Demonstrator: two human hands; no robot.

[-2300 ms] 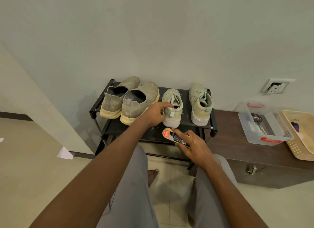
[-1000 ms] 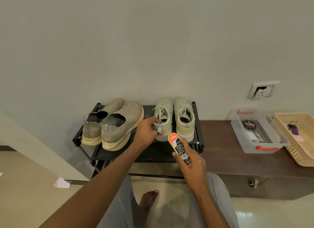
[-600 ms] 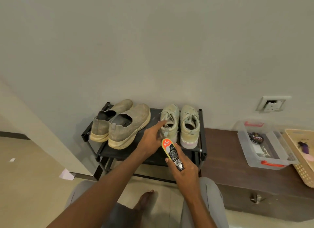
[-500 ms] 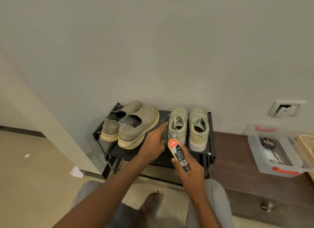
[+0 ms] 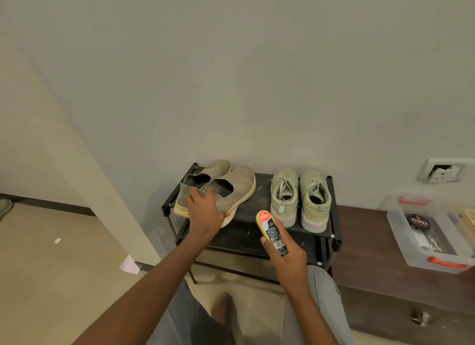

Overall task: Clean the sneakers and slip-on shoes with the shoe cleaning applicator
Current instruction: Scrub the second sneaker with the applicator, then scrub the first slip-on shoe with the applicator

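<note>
My left fingers (image 5: 196,194) lie spread on the slip-on shoes (image 5: 231,187) on the rack (image 5: 259,231); my right hand (image 5: 288,254) grips the applicator (image 5: 271,231), labelled "KIWI". Sneakers (image 5: 300,195) stand alongside; a "Cherry" tin (image 5: 418,222) sits apart.

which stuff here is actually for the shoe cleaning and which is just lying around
For the job:
- applicator, held in the right hand
- slip-ons, with the left hand on the nearer one's heel
- sneakers, side by side on the rack

Lying about:
- clear bin with a polish tin in it
- paper scrap on the floor
- wall socket
</note>
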